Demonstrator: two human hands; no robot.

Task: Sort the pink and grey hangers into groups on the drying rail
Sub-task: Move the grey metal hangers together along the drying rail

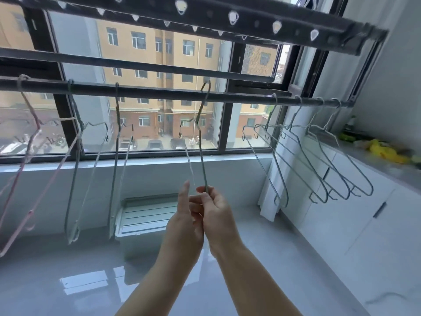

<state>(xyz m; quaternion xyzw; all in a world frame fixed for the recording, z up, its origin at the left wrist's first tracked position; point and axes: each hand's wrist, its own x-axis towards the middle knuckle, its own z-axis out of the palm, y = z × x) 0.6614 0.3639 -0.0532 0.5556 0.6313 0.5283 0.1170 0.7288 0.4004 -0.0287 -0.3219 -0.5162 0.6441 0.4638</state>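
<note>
A dark drying rail [159, 91] runs across the window. At its middle hangs a grey hanger [201, 144], seen edge-on, its hook over the rail. My right hand [213, 209] pinches the lower end of this hanger. My left hand [184, 215] is beside it with fingers straight, touching the hanger's other wire. Two more grey hangers [77, 169] [117, 160] hang to the left. A pink hanger [29, 156] hangs at the far left. Several grey hangers [319, 165] are grouped at the rail's right end.
A second rail and a perforated rack bar [227, 21] lie above. A white lidded bin [141, 220] stands on the glossy floor below the window. White cabinets with a grey counter [373, 160] line the right wall, with yellow and green items on top.
</note>
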